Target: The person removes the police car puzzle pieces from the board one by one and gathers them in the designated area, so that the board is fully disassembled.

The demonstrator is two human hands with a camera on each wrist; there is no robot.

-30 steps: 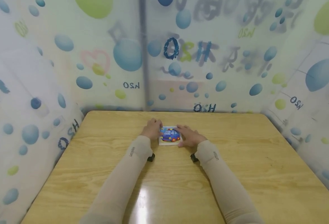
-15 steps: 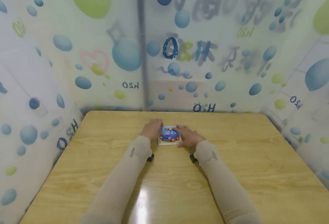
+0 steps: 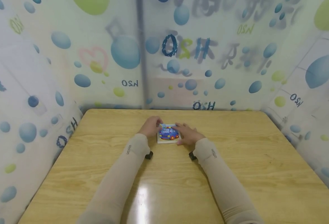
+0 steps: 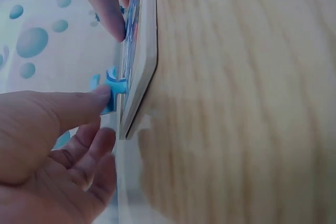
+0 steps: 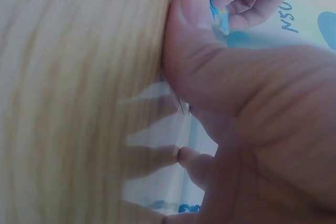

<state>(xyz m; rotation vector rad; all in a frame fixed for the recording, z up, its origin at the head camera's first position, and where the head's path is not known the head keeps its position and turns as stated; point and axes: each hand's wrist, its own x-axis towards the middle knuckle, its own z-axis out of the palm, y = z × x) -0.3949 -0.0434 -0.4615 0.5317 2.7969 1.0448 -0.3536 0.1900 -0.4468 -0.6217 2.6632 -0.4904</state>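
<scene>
A small square jigsaw puzzle (image 3: 168, 133) with a blue cartoon car on it lies in its pale tray on the table. My left hand (image 3: 151, 126) is at its left edge. Between thumb and forefinger it pinches a light-blue puzzle piece (image 4: 112, 90), held edge-on at the picture surface in the left wrist view. My right hand (image 3: 189, 134) rests on the puzzle's right side, fingers fairly straight. Its thumb (image 5: 194, 11) lies at the near right corner, one fingertip touches the picture, and other fingers reach down to the table.
The wooden table (image 3: 237, 168) stretches around the puzzle on all sides. Behind it and at both sides hang pale curtains (image 3: 226, 71) printed with blue and green dots. Black wrist cameras (image 3: 149, 155) sit under both sleeves.
My left hand has turned slightly and drawn back from the puzzle's upper left, with the piece in its pinch. The right hand has stayed on the right side. The head view has tilted slightly.
</scene>
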